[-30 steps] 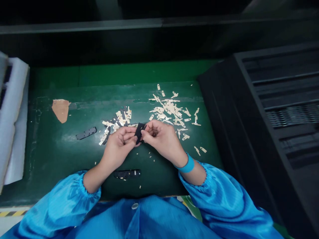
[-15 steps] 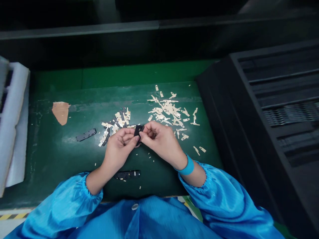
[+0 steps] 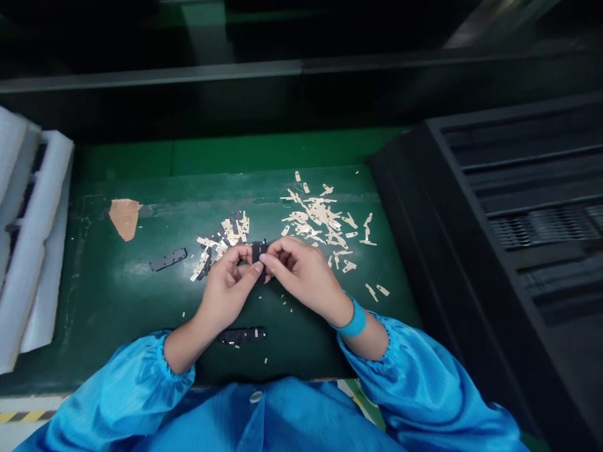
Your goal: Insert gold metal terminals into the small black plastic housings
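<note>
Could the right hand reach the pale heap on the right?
Probably yes: the pale heap lies just beyond the right hand, with nothing visible standing between, though that hand is busy holding a small black part.

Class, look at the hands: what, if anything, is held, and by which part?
A black strip, gripped by its long sides: left hand on one, right hand on the other. Exact contacts are hidden.

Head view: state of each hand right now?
Left hand: closed, holding a black part between thumb and fingers.
Right hand: closed, thumb and fingers on the same black part.
</note>
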### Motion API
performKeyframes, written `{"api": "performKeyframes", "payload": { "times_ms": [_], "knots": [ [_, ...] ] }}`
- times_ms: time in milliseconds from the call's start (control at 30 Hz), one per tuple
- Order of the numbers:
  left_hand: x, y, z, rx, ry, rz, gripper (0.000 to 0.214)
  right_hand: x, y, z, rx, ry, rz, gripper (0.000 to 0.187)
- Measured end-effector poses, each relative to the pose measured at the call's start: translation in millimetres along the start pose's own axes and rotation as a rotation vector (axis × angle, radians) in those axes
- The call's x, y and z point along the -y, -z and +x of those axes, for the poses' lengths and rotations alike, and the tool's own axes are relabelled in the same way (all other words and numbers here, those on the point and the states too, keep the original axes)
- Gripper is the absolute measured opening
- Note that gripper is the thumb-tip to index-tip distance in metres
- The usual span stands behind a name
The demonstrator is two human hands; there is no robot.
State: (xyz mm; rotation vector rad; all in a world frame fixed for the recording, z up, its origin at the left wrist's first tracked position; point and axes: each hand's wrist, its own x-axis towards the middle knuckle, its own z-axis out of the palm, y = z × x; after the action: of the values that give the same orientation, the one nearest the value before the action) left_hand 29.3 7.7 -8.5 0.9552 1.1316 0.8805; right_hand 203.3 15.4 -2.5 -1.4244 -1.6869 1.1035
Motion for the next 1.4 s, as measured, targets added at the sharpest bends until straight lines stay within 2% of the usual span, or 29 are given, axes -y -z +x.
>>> {"api": "performKeyframes", "payload": {
  "times_ms": [167,267,333,433,500,600,700,767,833,933,1033,1133,1233,1400],
  "knots": [
    [-1.2,5.5,0.7,-0.053,-0.062,0.083,0.021,-2.6,-5.4,0.3,-0.001,0.084,0.051,0.006],
    [-2.5,10.1,1.7,-0.096,-0.052,0.079,0.022,-3.7,-5.1,0.6,-0.016,0.077,0.035,0.009],
    [-5.0,12.6,1.9,-0.057,-0.040,0.112,0.027,-4.3,-3.7,0.8,-0.009,0.060,0.020,0.010],
    [-9.0,15.0,1.6,0.023,-0.063,0.240,0.046,-4.9,-0.7,0.3,0.058,0.051,-0.009,0.009],
    [-9.6,15.6,1.8,0.041,-0.082,0.296,0.044,-5.0,0.6,-0.3,0.082,0.056,-0.046,0.007],
    [-6.8,15.0,2.4,0.021,-0.075,0.273,0.034,-4.4,0.2,-1.1,0.019,0.057,-0.028,0.012],
    [-1.9,13.3,1.8,0.010,-0.109,0.278,0.040,-3.4,-2.4,-1.9,-0.087,0.077,0.015,0.011],
    [1.0,12.2,0.2,0.011,-0.140,0.315,0.041,-3.2,-4.8,-3.2,-0.131,0.128,-0.027,0.005],
    [2.8,11.7,-1.7,0.009,-0.148,0.332,0.033,-3.6,-7.0,-5.0,-0.154,0.208,-0.123,0.005],
    [3.1,11.9,-3.1,0.018,-0.148,0.314,0.023,-4.6,-9.1,-7.6,-0.176,0.335,-0.281,0.012],
    [1.5,12.3,-2.2,0.044,-0.124,0.281,0.023,-5.8,-9.2,-8.8,-0.168,0.435,-0.379,0.017],
    [-0.8,12.3,-0.4,0.071,-0.056,0.155,0.023,-7.9,-8.3,-8.8,-0.162,0.522,-0.432,0.019],
    [-3.8,12.7,1.2,0.103,0.012,0.014,0.023,-11.7,-7.9,-8.5,-0.163,0.541,-0.442,0.018],
    [-8.4,13.0,0.7,0.102,0.033,-0.038,0.026,-16.9,-6.3,-8.1,-0.148,0.585,-0.442,0.017]
  ]
}}
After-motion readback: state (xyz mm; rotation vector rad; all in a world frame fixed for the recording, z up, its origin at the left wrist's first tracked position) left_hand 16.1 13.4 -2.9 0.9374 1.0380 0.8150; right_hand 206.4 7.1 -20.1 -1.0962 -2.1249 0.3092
